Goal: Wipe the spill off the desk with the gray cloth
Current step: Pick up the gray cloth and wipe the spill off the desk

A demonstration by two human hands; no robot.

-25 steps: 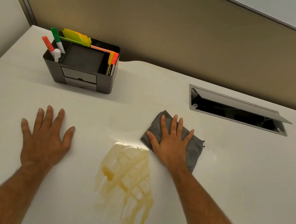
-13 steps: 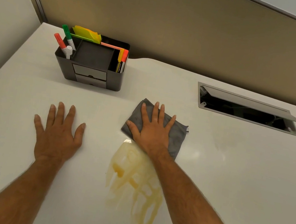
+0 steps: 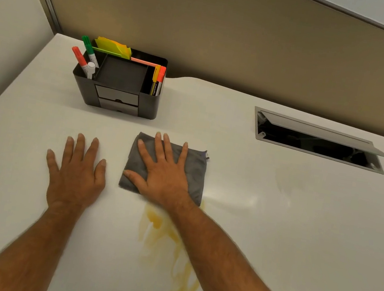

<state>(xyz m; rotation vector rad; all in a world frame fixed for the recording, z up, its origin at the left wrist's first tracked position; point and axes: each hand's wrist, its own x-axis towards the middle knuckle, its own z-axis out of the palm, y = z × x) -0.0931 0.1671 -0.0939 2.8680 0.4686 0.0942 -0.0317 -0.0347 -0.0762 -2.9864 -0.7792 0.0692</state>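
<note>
Cloth (image 3: 194, 171) lies folded flat on the white worktop (image 3: 297, 237), pinned under our right hand (image 3: 165, 179), whose fingers (image 3: 159, 147) are spread wide and pressed down, holding nothing in a grip. Just behind the heel of that palm begins the spill (image 3: 166, 237), a yellow-brown streaky puddle that runs back along our forearm toward the near edge; the cloth's near edge touches only its top.

To wipe well, we judge it best to keep the palm flat and the pressure even, then draw the cloth straight back through the whole length of the liquid, overlapping each pass so the thin side streaks get taken up and not smeared wider. Folding to a dry face once it soaks would help.

Our left hand (image 3: 76, 172) rests open and flat on the worktop just beside the thumb side of the cloth, fingers splayed, bracing us. Well beyond the fingertips stands a dark pen holder (image 3: 119, 91) with markers, and off past the little-finger side sits an open cable hatch (image 3: 317, 142).

Our right forearm covers part of the spill, so we cannot tell its full width there. Its tail is cut off at the bottom of the view. A faint sheen beyond the cloth's right side may be wetness or glare; we cannot say which.
</note>
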